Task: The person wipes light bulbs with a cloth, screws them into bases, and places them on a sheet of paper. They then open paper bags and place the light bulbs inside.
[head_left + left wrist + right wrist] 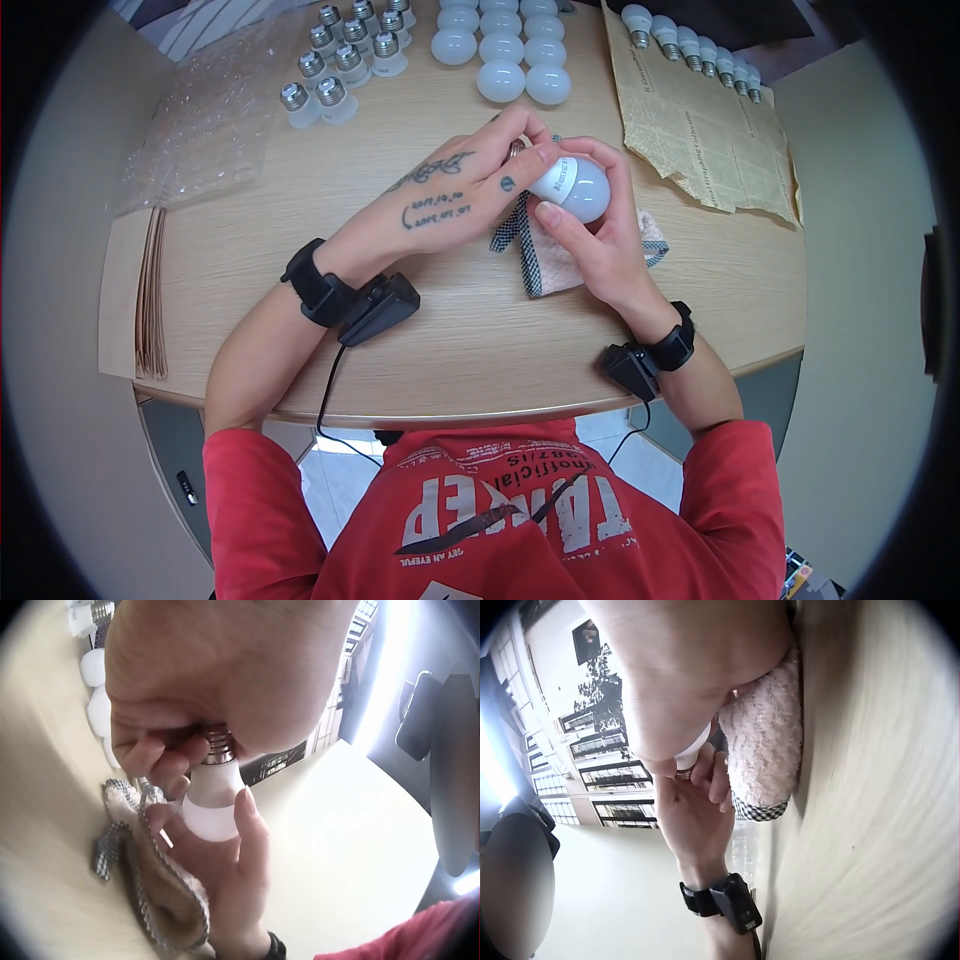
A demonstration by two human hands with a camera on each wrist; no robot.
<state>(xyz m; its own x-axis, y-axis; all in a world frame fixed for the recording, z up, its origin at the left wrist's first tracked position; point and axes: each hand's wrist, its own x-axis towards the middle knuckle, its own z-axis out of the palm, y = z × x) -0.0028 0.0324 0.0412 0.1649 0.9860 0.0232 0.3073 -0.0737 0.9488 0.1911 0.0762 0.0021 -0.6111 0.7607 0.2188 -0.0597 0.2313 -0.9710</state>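
Note:
Between both hands is a white LED light bulb with a frosted dome, a printed collar and a metal screw base. My left hand pinches it at the screw base, fingers curled round the metal. The right hand grips the dome between thumb and fingers, as the left wrist view also shows. Under the right hand is a pale pink fluffy cloth with a black-and-white checked border. Seen from the right wrist, this cloth bulges beside the palm, close over the tabletop.
Dome-up bulbs stand in rows at the back middle; others stand base-up to their left. Several bulbs lie along printed brown paper at right. Clear plastic wrap and folded brown paper lie at left.

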